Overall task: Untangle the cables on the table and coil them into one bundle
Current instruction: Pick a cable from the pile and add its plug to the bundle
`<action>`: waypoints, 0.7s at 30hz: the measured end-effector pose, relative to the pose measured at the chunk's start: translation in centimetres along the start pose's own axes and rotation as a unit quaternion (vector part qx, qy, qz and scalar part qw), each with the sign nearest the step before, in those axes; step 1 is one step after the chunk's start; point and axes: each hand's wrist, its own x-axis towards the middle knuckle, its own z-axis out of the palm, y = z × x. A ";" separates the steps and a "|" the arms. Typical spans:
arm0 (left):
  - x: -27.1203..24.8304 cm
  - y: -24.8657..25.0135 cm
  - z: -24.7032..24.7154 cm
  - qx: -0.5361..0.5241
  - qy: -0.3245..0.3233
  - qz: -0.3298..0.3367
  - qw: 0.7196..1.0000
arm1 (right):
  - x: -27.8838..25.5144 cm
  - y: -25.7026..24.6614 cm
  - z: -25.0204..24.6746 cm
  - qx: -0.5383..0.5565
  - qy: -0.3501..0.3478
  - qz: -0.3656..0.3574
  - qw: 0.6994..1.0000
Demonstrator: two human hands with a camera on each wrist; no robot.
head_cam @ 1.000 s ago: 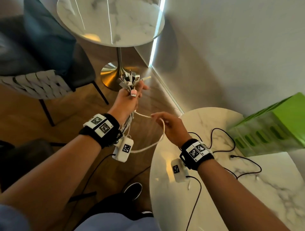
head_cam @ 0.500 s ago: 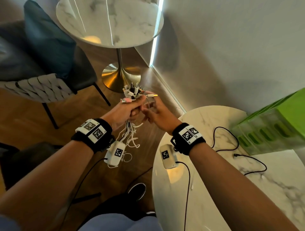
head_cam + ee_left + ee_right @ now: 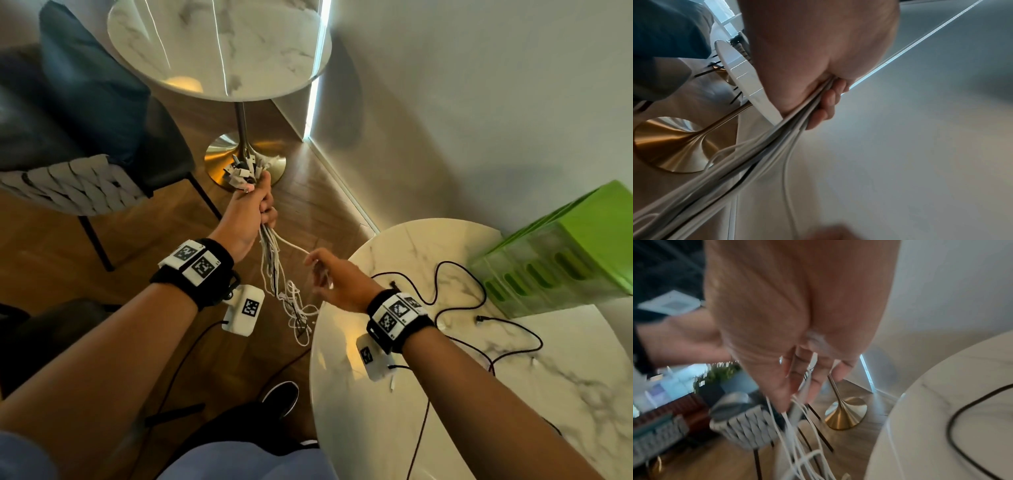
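Note:
My left hand (image 3: 253,205) is held out over the floor and grips a bundle of white cables (image 3: 270,260). Their plug ends (image 3: 243,171) stick up above the fist. The strands hang down in a loose tangle (image 3: 296,315) beside the table edge. The left wrist view shows the fingers (image 3: 828,100) curled round the bundle (image 3: 756,154). One white strand (image 3: 291,245) runs from the fist to my right hand (image 3: 329,274), whose bent fingers (image 3: 797,378) hold it; this view is blurred. A black cable (image 3: 479,291) lies loose on the marble table (image 3: 342,428).
A green plastic box (image 3: 565,260) stands at the table's far right by the wall. Across the wooden floor is a second round table (image 3: 219,44) on a gold base (image 3: 222,154). A chair with a woven seat (image 3: 68,185) stands at the left.
My right hand left the plug ends at the left fist and dropped down and right toward the table edge, drawing a white strand along. The left fist kept its grip and moved farther out.

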 end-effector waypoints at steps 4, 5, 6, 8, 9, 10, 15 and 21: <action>-0.1 0.5 -0.1 0.054 -0.023 0.008 0.998 | -0.4 0.4 0.7 -0.108 0.046 0.050 0.992; -0.2 0.6 -0.1 0.070 -0.038 0.007 0.997 | -0.3 0.0 0.5 -0.100 0.081 0.047 0.990; -0.5 0.7 0.0 0.091 -0.061 0.004 0.994 | 0.1 -0.4 0.3 -0.087 0.119 0.036 0.988; -1.4 0.8 0.5 0.127 -0.112 -0.009 0.986 | 0.9 -1.8 0.0 -0.029 0.144 0.005 0.989; -1.7 0.8 0.7 0.136 -0.130 -0.021 0.982 | 1.5 -2.9 -0.2 0.021 0.132 -0.012 0.991; -2.0 0.7 1.1 0.147 -0.145 -0.030 0.978 | 2.1 -3.9 -0.3 0.082 0.113 -0.026 0.990; -1.7 0.7 1.8 0.259 -0.122 -0.011 0.958 | 2.9 -7.1 0.8 0.301 0.123 -0.077 0.942; -2.0 2.7 1.6 0.136 -0.204 0.000 0.969 | 1.1 -8.7 1.1 0.266 0.162 -0.118 0.943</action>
